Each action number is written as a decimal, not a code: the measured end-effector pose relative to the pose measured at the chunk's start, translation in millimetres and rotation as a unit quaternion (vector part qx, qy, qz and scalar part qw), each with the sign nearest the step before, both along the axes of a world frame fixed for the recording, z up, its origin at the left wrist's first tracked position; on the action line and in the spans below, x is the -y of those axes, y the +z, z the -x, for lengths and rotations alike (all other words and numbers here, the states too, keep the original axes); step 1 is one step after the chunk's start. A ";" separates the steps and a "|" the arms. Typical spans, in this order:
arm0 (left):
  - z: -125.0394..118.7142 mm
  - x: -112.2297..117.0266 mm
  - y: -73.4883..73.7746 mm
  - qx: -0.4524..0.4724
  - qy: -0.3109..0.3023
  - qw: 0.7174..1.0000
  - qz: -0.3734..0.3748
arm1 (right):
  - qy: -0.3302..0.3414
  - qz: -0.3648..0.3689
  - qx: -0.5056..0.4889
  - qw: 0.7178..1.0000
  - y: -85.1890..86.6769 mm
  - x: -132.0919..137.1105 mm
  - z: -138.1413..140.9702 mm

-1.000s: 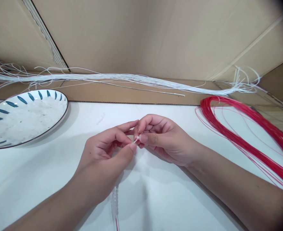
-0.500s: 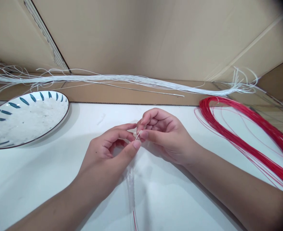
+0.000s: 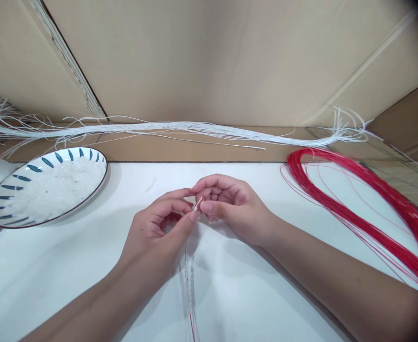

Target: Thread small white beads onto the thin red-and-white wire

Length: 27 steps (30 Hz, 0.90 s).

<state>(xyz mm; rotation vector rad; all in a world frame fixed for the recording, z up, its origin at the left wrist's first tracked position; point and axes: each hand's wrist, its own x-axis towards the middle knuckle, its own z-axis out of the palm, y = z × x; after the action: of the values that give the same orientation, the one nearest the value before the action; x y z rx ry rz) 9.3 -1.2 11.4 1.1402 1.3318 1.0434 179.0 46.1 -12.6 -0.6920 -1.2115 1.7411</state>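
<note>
My left hand (image 3: 155,232) and my right hand (image 3: 230,206) meet over the middle of the white table (image 3: 69,266), fingertips pinched together. Between them shows a tiny white piece, likely a bead (image 3: 197,204), on a thin red thread. The thread, strung with several clear beads (image 3: 189,280), hangs down from the pinch toward me. My left thumb and forefinger grip the thread; my right thumb and forefinger press the small piece at its end.
A white plate with blue dashes (image 3: 5,192), filled with small white bits, sits at the left. A hank of red cord (image 3: 354,204) loops at the right. Long white strings (image 3: 194,128) lie along the cardboard ledge behind, under a cardboard wall.
The view tilted a little, so everything sits lower in frame. My hands stayed pinched together, and the beaded thread below them swung slightly rightward and shows more length.
</note>
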 end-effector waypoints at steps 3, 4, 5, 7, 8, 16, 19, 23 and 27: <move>0.7 0.0 0.8 0.000 -0.004 1.000 0.004 | 0.007 0.000 0.007 1.000 1.1 0.3 0.5; 0.5 0.1 1.1 -0.002 -0.007 1.000 0.002 | 0.008 -0.004 0.014 1.000 2.1 0.9 0.8; 0.1 0.2 1.4 -0.001 -0.010 1.000 0.001 | 0.007 -0.008 0.017 1.000 3.1 1.6 1.2; -1.3 0.5 1.9 0.012 -0.006 1.000 0.001 | 0.011 -0.009 0.012 1.000 5.2 3.2 1.9; -2.1 0.7 2.0 0.023 -0.001 1.000 0.001 | 0.015 -0.008 0.008 1.000 6.0 3.9 2.3; -2.8 1.7 -2.6 0.034 -0.018 0.999 0.005 | 0.017 0.002 -0.048 0.999 6.1 2.2 4.4; -2.4 3.4 -4.4 0.027 -0.025 0.999 0.022 | -0.009 -0.001 -0.037 0.999 5.5 0.2 3.9; -1.7 5.0 -4.0 0.021 -0.027 0.999 0.030 | -0.050 -0.004 -0.030 0.998 4.1 -1.7 3.1; 0.3 2.6 -2.7 0.013 -0.026 1.000 -0.001 | -0.051 -0.007 -0.005 0.999 5.0 -0.1 4.2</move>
<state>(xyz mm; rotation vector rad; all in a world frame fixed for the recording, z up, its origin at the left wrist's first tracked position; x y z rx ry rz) 9.0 -3.8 8.7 1.1522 1.2748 1.0184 174.8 46.2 -7.5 -0.7228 -1.1598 1.6494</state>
